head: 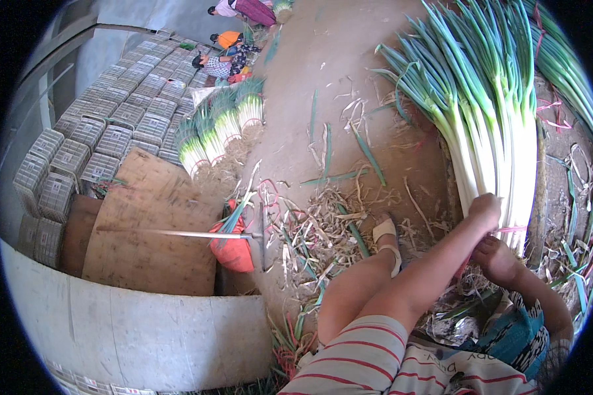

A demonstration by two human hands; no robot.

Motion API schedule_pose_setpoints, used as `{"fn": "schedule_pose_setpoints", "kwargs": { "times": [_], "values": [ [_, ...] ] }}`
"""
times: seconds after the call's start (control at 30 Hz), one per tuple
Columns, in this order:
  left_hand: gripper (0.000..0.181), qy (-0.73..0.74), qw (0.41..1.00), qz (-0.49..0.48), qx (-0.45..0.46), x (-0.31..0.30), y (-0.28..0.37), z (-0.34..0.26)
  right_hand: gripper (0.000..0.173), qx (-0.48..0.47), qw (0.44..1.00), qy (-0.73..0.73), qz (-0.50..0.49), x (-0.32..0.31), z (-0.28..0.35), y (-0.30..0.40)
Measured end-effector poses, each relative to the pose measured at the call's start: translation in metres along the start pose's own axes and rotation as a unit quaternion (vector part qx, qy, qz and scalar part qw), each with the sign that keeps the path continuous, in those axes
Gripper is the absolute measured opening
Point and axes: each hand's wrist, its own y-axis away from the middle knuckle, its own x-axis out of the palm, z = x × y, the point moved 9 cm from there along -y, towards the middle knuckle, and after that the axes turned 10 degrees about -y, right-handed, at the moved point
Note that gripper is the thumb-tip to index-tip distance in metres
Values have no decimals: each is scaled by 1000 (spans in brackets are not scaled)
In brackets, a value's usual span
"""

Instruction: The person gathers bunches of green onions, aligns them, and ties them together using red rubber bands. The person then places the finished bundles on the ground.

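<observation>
A large bundle of long green onions (479, 128) lies before me, green leaves away from me and white stalks near. Around its lower stalks runs a red tie (511, 229). My left hand (485, 213) is curled in a fist against the stalks, at the tie's left end. Just below it, my right hand (496, 259) has its fingers bent at the same end of the tie, close to the roots. Red strands hang beside the right hand. My fingers hide the point where the strands meet.
Another tied onion bundle (558, 74) lies at right. Peeled skins (321, 237) litter the floor near my foot. At left are a plywood board (158, 227), a red bag (232, 252), a long-handled tool (178, 233), tied bundles (227, 123) and stacked crates (111, 143). Several people (222, 64) are farther off.
</observation>
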Motion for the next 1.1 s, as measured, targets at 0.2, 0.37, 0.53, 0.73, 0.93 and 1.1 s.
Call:
{"fn": "schedule_pose_setpoints", "kwargs": {
  "times": [0.2, 0.37, 0.53, 0.73, 0.93, 1.1],
  "values": [
    [54, 272, 958, -39, -79, 11, 1, 61, 15, 176, 788, -521, -277, -21, -74, 42],
    [35, 62, 967, -244, 21, -11, 14, 43, 11, 302, 491, -676, -458, -12, -108, 73],
    [26, 63, 980, -178, 63, 0, 11, 45, 10, 330, 527, -626, -471, -12, -121, 98],
    [25, 16, 950, -250, 187, 6, 26, 27, 12, 363, 601, -553, -449, -18, -126, 100],
    [27, -4, 910, -300, 286, 15, 38, 28, 13, 384, 563, -579, -448, -9, -136, 97],
    [26, -3, 912, -280, 301, 14, 40, 25, 12, 381, 544, -590, -459, -13, -134, 101]
  ]
}}
